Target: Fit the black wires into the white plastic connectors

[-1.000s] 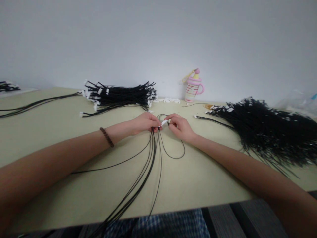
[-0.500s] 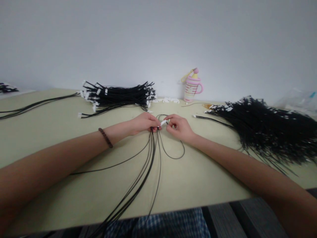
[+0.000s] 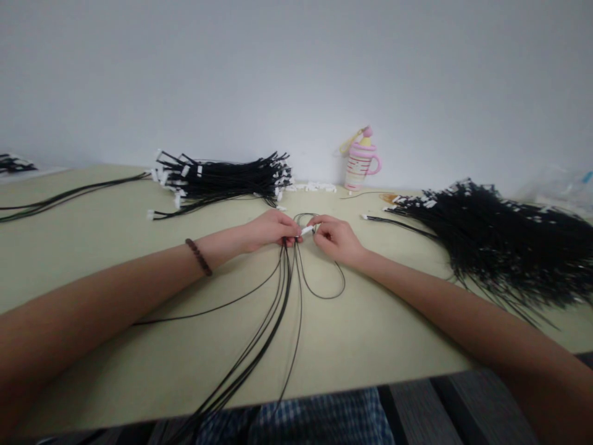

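Note:
Near the middle of the table, my left hand (image 3: 273, 228) pinches a small white connector (image 3: 306, 230) at its left end. Thin black wires (image 3: 278, 303) run from under its fingertips down over the table's front edge. My right hand (image 3: 339, 240) is at the connector's right end, thumb and forefinger closed round a thin black wire there. One wire makes a loop (image 3: 343, 284) below my right hand. The fingertips of both hands partly hide the connector's ends.
A bundle of black cables with white connectors (image 3: 222, 176) lies at the back left, and a larger pile (image 3: 504, 241) at the right. Small white connectors (image 3: 315, 186) lie near the wall beside a pink-and-white cup (image 3: 359, 165). More cables (image 3: 69, 194) stretch leftward.
My right thumb and forefinger have drawn closer together at the connector's right end. My left hand has hardly moved.

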A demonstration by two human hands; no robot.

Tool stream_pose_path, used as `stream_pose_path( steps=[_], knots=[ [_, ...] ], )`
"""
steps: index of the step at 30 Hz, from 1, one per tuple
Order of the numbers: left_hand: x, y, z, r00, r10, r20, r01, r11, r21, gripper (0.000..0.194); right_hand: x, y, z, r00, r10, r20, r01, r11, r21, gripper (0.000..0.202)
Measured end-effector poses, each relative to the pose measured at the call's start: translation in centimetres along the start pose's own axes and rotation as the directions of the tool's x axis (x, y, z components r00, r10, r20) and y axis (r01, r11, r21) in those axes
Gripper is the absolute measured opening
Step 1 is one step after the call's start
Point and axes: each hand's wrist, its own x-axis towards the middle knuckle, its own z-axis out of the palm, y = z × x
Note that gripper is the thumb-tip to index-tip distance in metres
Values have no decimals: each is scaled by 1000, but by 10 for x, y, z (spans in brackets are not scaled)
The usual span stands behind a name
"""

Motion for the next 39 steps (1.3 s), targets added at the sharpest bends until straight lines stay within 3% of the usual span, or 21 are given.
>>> stream_pose_path(
  steps=[10,19,39],
  knots=[
    [-1,2,2,1000,-8,-10,8,1000,19,12,-1,1,0,996,-78,45,82,993,-86,22],
    [0,0,0,1000,-13,-4,13,1000,-3,12,-2,2,3,998,-65,-16,62,992,-114,16],
    [0,-1,0,1000,-10,-7,10,1000,-15,13,-1,0,0,999,-19,-44,20,999,30,17]
  ],
)
